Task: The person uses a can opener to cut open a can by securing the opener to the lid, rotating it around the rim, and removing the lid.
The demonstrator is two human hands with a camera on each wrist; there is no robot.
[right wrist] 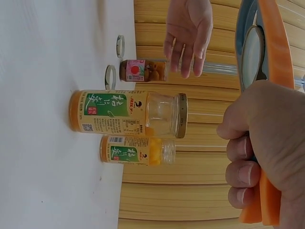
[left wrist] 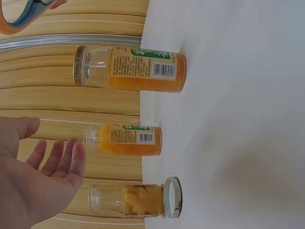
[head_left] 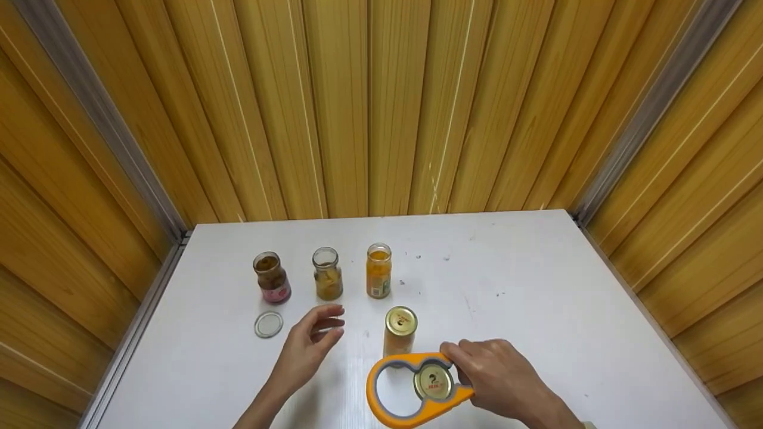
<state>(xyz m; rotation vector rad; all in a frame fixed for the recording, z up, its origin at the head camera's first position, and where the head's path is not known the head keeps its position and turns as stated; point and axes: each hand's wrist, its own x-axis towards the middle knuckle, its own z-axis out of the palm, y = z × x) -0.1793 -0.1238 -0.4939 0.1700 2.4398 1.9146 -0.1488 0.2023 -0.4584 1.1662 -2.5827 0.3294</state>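
Note:
My right hand (head_left: 498, 375) grips the handles of an orange jar opener (head_left: 378, 398), and a loose gold lid (head_left: 433, 382) sits in the opener's smaller gap beside the fingers. Just beyond the opener stands an orange-filled jar (head_left: 399, 342), its own gold lid (head_left: 401, 320) on top; the opener overlaps the jar's lower part in the head view. To the left hovers my left hand (head_left: 304, 351), fingers loosely bent and nothing between them. A silver lid (head_left: 269, 324) lies on the table beside that hand. Another lid (right wrist: 110, 77) shows in the right wrist view.
Three jars without lids stand in a row farther back: a dark-filled jar (head_left: 271, 277), a jar with pale yellow pieces (head_left: 328, 280) and an orange-filled jar (head_left: 378, 274). Yellow wood-look panels (head_left: 369, 107) wall in the white table (head_left: 524, 286).

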